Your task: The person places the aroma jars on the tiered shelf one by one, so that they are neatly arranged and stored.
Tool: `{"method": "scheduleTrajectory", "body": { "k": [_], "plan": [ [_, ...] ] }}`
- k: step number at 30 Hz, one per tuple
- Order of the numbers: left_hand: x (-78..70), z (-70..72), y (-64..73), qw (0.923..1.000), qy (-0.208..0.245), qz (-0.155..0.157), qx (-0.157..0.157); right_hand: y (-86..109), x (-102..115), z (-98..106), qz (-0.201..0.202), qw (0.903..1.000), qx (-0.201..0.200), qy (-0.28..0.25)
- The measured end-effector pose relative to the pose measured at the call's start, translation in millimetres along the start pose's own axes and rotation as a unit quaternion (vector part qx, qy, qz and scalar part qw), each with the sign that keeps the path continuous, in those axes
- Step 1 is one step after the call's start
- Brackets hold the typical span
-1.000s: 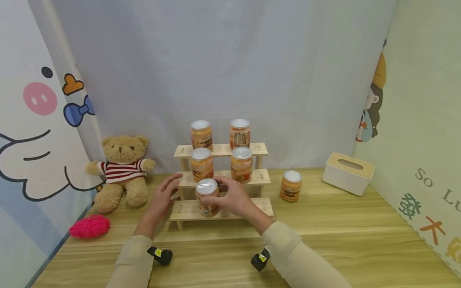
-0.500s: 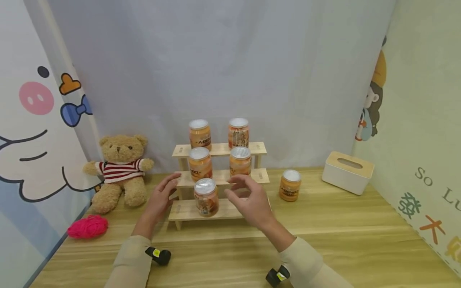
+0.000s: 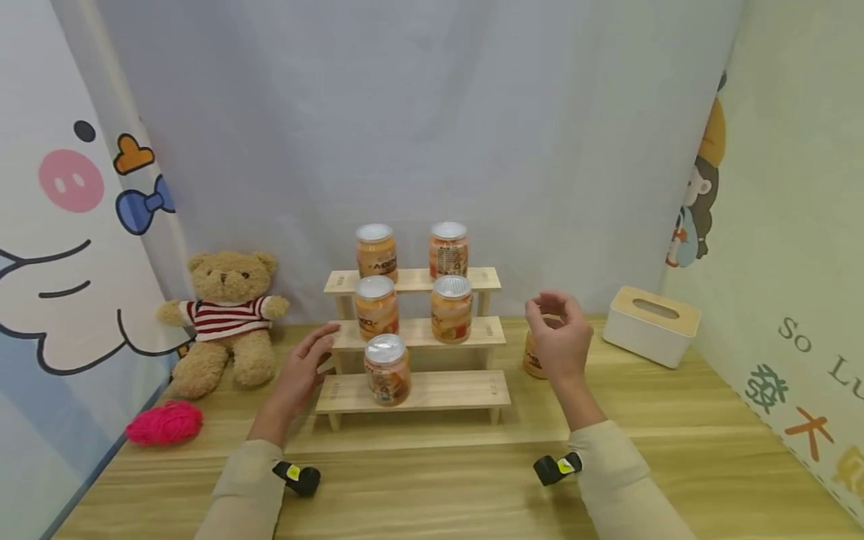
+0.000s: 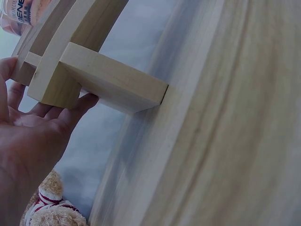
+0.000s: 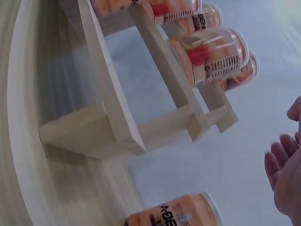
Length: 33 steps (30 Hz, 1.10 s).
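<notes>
A three-tier wooden display stand (image 3: pixel 452 391) holds orange-labelled jars with silvery lids. Two jars are on the top tier, two on the middle one, and a single jar (image 3: pixel 388 375) stands at the left of the lowest. My left hand (image 3: pixel 300 375) rests against the stand's left end; its fingers (image 4: pixel 80 106) touch the boards. On the table right of the stand is another jar (image 3: pixel 533 358), partly hidden by my right hand (image 3: pixel 565 341). That hand hovers over it with bent fingers and holds nothing; in the right wrist view hand and jar (image 5: pixel 176 214) are apart.
A teddy bear (image 3: pixel 232 322) in a striped shirt sits at the left, with a pink yarn skein (image 3: pixel 165 424) in front of it. A white tissue box (image 3: pixel 648 341) with a wooden lid stands at the right. A grey curtain (image 3: pixel 432 112) hangs behind.
My right hand has let go of the jar on the lowest tier and moved right to the jar on the table. The left hand stays at the stand's left end.
</notes>
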<state>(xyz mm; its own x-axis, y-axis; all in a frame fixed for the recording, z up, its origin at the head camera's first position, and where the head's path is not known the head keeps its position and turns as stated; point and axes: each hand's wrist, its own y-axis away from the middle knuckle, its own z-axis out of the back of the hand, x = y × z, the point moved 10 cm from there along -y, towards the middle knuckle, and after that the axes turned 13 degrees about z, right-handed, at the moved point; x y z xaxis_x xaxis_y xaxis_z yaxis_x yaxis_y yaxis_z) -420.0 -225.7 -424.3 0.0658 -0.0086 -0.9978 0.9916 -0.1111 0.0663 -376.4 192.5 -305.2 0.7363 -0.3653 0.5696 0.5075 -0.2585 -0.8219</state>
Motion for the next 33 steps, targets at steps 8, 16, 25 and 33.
{"method": "scheduleTrajectory", "body": {
  "k": [8, 16, 25, 33],
  "plan": [
    [-1.1, 0.8, -0.9, 1.0000, -0.003, 0.003, -0.006, 4.4, -57.4, 14.9, -0.108, 0.9914, 0.053, 0.052],
    [-2.1, 0.3, 0.4, 0.9999, 0.001, 0.008, -0.010, 28.6, -101.8, 10.9, -0.220, 0.9638, 0.139, 0.060],
    [-1.3, -1.1, 2.0, 0.9999, 0.003, 0.007, -0.013, 47.7, -123.2, 7.5, -0.258, 0.9563, 0.135, 0.025],
    [-2.3, -0.5, 1.2, 0.9999, 0.003, -0.004, -0.010, 55.5, -135.7, 6.4, -0.278, 0.9515, 0.132, 0.004]
  ]
}}
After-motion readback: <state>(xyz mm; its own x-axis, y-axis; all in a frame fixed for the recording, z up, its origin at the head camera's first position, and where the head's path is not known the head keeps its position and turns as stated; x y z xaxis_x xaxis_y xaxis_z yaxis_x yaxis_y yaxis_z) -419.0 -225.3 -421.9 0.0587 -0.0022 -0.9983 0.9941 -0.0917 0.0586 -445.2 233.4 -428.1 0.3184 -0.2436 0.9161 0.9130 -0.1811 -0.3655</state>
